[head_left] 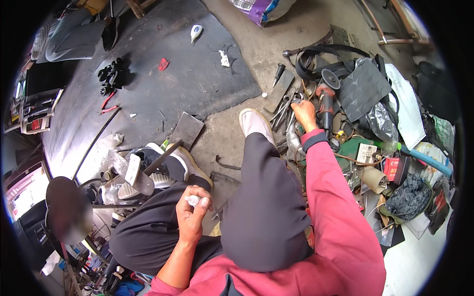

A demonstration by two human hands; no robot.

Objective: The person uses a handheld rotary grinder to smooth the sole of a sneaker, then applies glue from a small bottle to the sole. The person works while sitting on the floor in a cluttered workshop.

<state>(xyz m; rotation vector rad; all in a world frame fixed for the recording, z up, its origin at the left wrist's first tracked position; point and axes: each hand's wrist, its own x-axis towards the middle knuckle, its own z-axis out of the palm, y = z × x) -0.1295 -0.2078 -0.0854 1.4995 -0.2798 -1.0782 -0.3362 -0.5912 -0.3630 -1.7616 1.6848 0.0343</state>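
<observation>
While my left hand is closed around the small white tube, near centre, I expect it light, squeezable, best held mid-body; at right, by metal tools, my right hand's grip I cannot tell.

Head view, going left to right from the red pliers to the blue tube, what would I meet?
Red pliers, red scrap, left hand with a white item, right shoe, right hand, grinder, blue tube.
</observation>
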